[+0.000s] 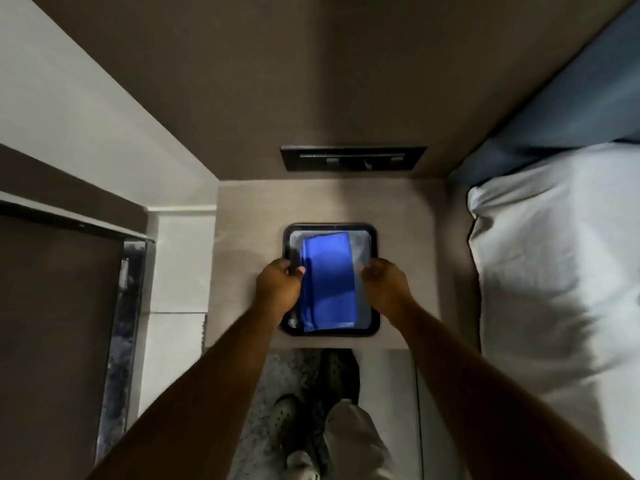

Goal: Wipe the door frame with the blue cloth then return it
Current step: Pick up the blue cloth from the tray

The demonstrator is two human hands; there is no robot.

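Note:
A folded blue cloth (329, 282) lies in a black-rimmed tray (363, 233) on a light wooden bedside table (242, 220). My left hand (278, 285) is at the tray's left edge, fingers curled and touching the cloth's left side. My right hand (384, 285) is at the tray's right edge, fingers curled over the rim beside the cloth. Whether either hand truly grips the cloth or the tray is unclear. A dark door frame (131, 306) stands at the left.
A bed with a white pillow (554, 265) fills the right. A black switch panel (353, 158) sits on the wall behind the table. A white wall (86, 116) is at the left. My feet stand on a grey rug (287, 382) below.

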